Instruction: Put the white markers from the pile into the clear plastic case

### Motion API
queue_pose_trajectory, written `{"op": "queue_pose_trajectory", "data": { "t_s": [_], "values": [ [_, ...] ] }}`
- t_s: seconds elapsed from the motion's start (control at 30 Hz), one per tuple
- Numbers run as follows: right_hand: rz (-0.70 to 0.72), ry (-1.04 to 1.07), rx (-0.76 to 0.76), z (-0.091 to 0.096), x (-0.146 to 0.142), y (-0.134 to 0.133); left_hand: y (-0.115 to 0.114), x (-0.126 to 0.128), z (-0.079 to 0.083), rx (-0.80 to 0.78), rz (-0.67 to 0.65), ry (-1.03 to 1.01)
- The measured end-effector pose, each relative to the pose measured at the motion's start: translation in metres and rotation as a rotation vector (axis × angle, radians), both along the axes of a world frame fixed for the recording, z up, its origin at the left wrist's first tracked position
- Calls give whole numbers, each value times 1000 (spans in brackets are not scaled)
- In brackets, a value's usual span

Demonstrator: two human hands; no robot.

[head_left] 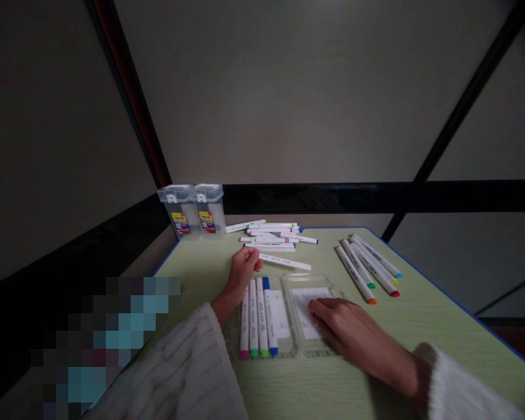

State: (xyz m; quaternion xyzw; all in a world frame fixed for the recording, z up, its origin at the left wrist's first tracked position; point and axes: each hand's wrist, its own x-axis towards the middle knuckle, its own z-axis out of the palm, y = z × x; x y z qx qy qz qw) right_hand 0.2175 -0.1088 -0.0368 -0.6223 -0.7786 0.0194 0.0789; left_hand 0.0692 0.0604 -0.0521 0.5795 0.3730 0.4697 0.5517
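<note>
Right hand: my right hand (354,335) lies flat and relaxed, palm down on the lid (308,290), gripping nothing, near the near edge of the tabletop (420,326).
Clear case: the clear case (283,345) lies open, touching the lid's left side; four markers (259,318) lie side by side in it, their pink, green, lime and blue caps toward me.
Left hand: my left hand (241,273), just beyond the case, pinches one end of the white marker (286,262), which points right over the tabletop's middle.
Right edge: a row of markers (367,267) lies parallel, well apart from both hands.
Far edge: a pile of markers (273,234) lies loose.
Far left corner: two clear boxes (192,209) stand upright, touching.
</note>
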Motion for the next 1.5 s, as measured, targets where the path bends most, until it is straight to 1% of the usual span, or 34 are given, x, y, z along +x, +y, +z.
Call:
{"op": "queue_pose_trajectory", "data": {
  "t_s": [0.13, 0.3, 0.47, 0.6, 0.73, 0.9, 1.07, 1.27, 1.5],
  "values": [
    [2, 0, 1, 0, 0, 0, -2, -1, 0, 83, -36, 24],
    [1, -6, 4, 0, 0, 1, -3, 0, 0, 91, -53, 28],
    [2, -17, 8, -2, 1, 1, -2, 0, 0, 118, -36, 70],
    [3, -17, 18, -3, 2, 0, -2, 0, 0, 124, -35, 88],
    [-4, 7, 59, -2, 1, 0, -2, 0, 0, 123, -44, 87],
    [36, 98, 151, 3, -1, 0, -3, 0, 0, 117, -54, 71],
    [-1, 190, 211, 4, -1, -2, -3, 0, 0, 125, -55, 81],
    [-20, 245, 199, 0, -1, -2, -5, 0, 1, 134, -81, 81],
    [8, 181, 208, 0, -1, -2, -5, 1, 1, 138, -134, 40]
  ]
}}
